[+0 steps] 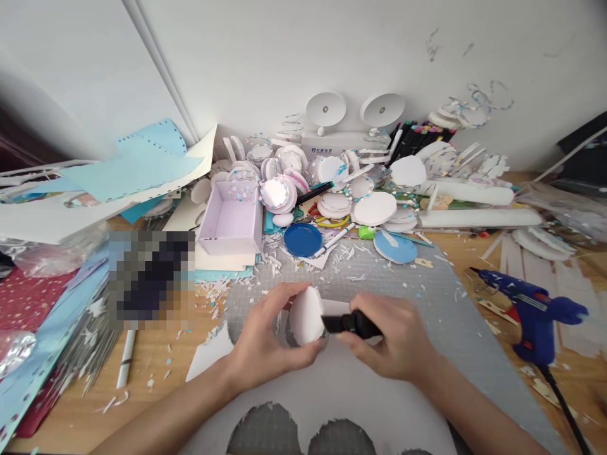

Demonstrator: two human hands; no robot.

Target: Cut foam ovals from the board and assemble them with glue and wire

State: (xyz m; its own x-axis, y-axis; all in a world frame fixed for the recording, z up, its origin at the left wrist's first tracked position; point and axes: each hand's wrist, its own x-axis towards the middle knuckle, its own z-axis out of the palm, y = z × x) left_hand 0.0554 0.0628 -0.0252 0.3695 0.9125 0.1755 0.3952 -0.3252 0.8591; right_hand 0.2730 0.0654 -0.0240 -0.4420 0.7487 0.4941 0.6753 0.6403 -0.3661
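My left hand (270, 335) grips a white foam disc (304, 318) by its rim, thumb below and fingers above. The disc is tilted over a white foam sheet (379, 404) that has round holes cut in it. In my right hand (391, 335) is a black utility knife (358, 324), its dark blade against or very near the disc's right edge. The sheet lies on a grey cutting mat (455, 316).
A pale pink box (230, 218), a blue round lid (303, 240) and many white discs (374, 208) crowd the back. A blue glue gun (535, 313) with a cord lies right. Coloured sheets (137, 161) and wires (90, 347) are left. White scraps litter the mat.
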